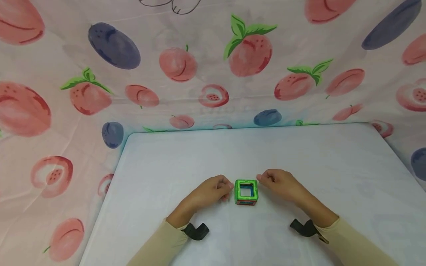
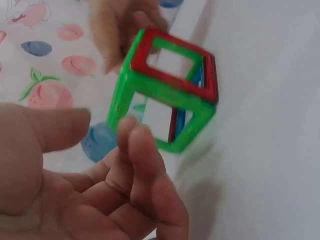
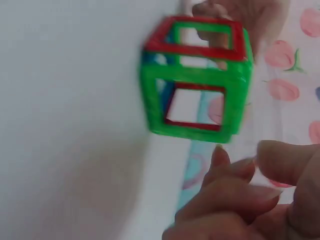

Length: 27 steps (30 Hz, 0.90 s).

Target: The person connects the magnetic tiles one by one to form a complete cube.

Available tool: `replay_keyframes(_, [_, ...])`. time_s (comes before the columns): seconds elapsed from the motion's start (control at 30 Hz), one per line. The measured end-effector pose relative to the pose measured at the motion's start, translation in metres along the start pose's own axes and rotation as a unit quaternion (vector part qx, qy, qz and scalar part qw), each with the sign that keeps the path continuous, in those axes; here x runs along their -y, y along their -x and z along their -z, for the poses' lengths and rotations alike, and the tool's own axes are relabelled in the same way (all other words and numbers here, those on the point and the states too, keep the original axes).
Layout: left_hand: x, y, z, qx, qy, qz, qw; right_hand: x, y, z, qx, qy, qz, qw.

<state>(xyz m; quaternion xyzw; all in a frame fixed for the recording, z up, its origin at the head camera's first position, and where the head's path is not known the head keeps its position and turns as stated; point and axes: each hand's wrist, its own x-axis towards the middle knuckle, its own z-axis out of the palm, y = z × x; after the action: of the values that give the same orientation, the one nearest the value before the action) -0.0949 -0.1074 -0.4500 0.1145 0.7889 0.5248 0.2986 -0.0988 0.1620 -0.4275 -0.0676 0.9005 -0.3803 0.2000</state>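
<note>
A cube of magnetic building tiles [image 1: 246,192] sits on the white table, its upper face a green square frame. In the wrist views, red, green and blue frames show on the cube [image 2: 170,92]. Just left of it is my left hand [image 1: 213,192], the fingers loosely bent and the thumb [image 2: 60,130] apart from them. My right hand [image 1: 279,183] is to the cube's right, with a small gap between them in the head view. Its fingers [image 3: 225,200] are loosely bent and hold nothing. Whether the left fingertips touch the cube is hard to tell.
The white table [image 1: 186,155] extends around the cube on all sides. Behind and to the left hangs a pale cloth [image 1: 206,37] printed with fruit. Black straps [image 1: 196,231] stick out at both wrists, by the beige sleeves [image 1: 159,244].
</note>
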Motion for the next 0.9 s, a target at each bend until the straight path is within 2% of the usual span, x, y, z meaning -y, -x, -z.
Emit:
replay_keyframes(0.1, [0.0, 0.0, -0.005, 0.006, 0.032, 0.01, 0.9994, -0.01, 0.002, -0.005, 0.053, -0.075, -0.032, 0.9953])
replay_keyframes(0.2, [0.001, -0.001, -0.011, 0.015, 0.068, 0.02, 0.9973, -0.017, 0.003, -0.011, 0.09, -0.138, -0.035, 0.9857])
replay_keyframes(0.33, [0.004, -0.005, -0.018, 0.027, 0.102, 0.019, 0.9943, -0.021, 0.004, -0.019, 0.115, -0.197, -0.024, 0.9733])
replay_keyframes(0.43, [0.006, -0.006, -0.022, 0.033, 0.108, 0.013, 0.9935, -0.022, 0.005, -0.022, 0.122, -0.228, -0.023, 0.9658])
replay_keyframes(0.57, [0.006, -0.007, -0.023, 0.029, 0.102, 0.01, 0.9943, -0.019, 0.006, -0.024, 0.117, -0.242, -0.024, 0.9629])
replay_keyframes(0.77, [0.004, -0.006, -0.024, 0.023, 0.089, 0.006, 0.9957, -0.015, 0.007, -0.026, 0.096, -0.217, -0.025, 0.9711])
replay_keyframes(0.9, [0.005, -0.006, -0.024, 0.026, 0.096, 0.009, 0.995, -0.015, 0.006, -0.028, 0.093, -0.219, -0.034, 0.9708])
